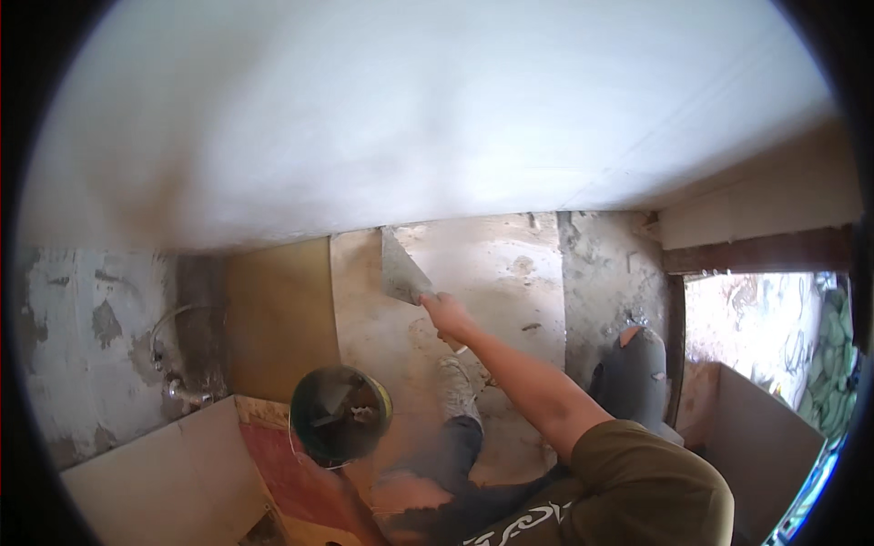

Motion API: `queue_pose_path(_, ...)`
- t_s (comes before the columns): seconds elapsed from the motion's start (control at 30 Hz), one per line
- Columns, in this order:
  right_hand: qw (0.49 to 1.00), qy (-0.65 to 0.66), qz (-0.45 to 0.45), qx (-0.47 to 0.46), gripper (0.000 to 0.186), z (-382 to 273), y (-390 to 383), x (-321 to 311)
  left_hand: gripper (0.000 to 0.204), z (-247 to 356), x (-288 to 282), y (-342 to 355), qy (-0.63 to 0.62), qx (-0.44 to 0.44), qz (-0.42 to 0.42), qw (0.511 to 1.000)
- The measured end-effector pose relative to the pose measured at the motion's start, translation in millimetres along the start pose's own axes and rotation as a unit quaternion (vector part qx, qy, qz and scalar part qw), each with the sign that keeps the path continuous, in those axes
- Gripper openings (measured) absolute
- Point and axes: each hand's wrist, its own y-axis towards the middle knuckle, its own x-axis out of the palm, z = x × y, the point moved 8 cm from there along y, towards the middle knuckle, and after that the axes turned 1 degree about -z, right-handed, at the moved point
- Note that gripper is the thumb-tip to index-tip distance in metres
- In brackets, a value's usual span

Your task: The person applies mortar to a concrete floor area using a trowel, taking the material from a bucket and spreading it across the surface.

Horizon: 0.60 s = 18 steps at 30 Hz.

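Observation:
A wide flat putty knife [406,273] with a grey, flared blade is gripped in my right hand [446,318], arm stretched forward. The blade's far end reaches the line where the large white wall surface [437,118] meets the floor boards. My left hand [323,484], blurred and partly hidden, is at the near side of a dark green bucket [319,437] with a wire handle and appears to hold it. Down inside the bucket lie a flat grey blade-like piece and some pale lumps, hard to make out.
Stained pale boards [510,300] cover the floor, with a tan panel [278,300] to the left. Pipe fittings [187,393] stick out from the patchy grey wall. My shoe [455,387] stands below my right hand. Right are a grey torn trouser leg [642,378] and a bright opening [751,318].

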Motion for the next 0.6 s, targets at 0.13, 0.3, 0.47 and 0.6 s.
queue_pose_path(0.13,0.992,-0.059,0.107,-0.009,0.067,82.5,-2.1,-102.0,0.057,20.5,34.2,-14.1,-0.001,0.015,-0.052,0.999)
queue_pose_path(0.3,0.98,-0.188,0.052,-0.024,0.056,91.0,-79.3,-190.0,0.058,37.0,49.3,-24.7,0.016,0.019,-0.086,0.996)
queue_pose_path(0.47,0.886,-0.445,-0.1,-0.082,0.056,152.8,-129.1,-204.5,0.059,7.3,66.1,-5.5,0.042,0.002,-0.067,0.997)
queue_pose_path(0.6,0.868,-0.484,-0.098,-0.048,0.055,163.0,-110.7,-236.8,0.058,15.0,94.3,-11.4,-0.133,-0.077,-0.106,0.982)
